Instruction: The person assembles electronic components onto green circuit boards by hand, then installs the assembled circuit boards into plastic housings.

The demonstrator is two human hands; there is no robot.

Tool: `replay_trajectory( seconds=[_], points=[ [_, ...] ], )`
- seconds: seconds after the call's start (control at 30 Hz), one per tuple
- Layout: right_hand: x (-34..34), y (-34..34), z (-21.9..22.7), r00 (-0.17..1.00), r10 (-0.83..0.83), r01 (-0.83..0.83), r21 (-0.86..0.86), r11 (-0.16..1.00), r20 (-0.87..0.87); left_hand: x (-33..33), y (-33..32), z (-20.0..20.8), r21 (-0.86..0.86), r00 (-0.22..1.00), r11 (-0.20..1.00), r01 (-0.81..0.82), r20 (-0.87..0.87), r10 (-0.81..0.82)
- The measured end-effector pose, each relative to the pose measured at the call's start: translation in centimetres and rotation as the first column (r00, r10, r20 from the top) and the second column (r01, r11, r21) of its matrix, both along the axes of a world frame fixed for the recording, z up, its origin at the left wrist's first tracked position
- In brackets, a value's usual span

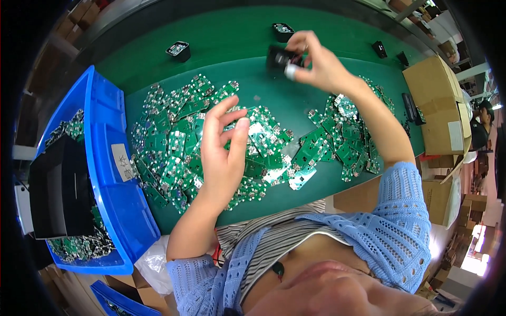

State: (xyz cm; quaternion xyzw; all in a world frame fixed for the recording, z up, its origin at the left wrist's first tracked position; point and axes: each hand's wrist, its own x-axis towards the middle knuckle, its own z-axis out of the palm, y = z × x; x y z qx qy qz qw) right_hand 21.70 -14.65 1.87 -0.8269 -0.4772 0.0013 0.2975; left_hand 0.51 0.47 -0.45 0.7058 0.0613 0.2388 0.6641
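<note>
Above the near part of the green work surface, my right hand (pixel 319 66) grips a small black plastic case (pixel 280 59), slightly smeared by motion. Its thumb, with a white covering on the tip, presses one side of the case. Over a wide pile of green circuit boards (pixel 176 137), my left hand (pixel 224 145) hovers with its fingers loosely apart and nothing held. A second heap of circuit boards (pixel 350 139) lies to the right, partly hidden under my right forearm. Farther back on the green strip, one black case (pixel 183 54) and another black case (pixel 283 35) hold boards.
A blue bin (pixel 108 158) on the left contains boards and a black box (pixel 60 184). At the right edge stand a cardboard box (pixel 437 105) and dark devices (pixel 411 108). More black cases (pixel 379 50) sit back right. Another person (pixel 482 124) is far right.
</note>
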Motion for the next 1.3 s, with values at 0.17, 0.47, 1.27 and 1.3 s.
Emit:
replay_trajectory(
  seconds=[0.17,0.47,1.27,1.3],
  points=[
    [-8.9,0.2,2.5,0.914,0.362,-0.359,-0.052,0.932,0.183,0.6,0.3,0.5,-0.229,0.979,0.963,0.144,-0.108,-0.173],
    [-9.3,0.9,2.6,0.861,0.313,-0.369,0.068,0.927,0.402,0.7,0.5,0.5,-0.354,0.996,0.933,0.063,-0.042,-0.083],
    [-14.1,0.3,-2.6,0.958,-0.130,0.086,-0.176,0.981,-0.256,1.3,1.3,-0.6,-0.266,0.997,0.962,-0.068,0.009,0.073],
    [-14.3,0.5,-2.9,0.984,-0.100,0.077,-0.156,0.985,-0.145,1.3,1.4,-0.5,-0.265,0.997,0.962,-0.066,0.008,0.071]
  ],
)
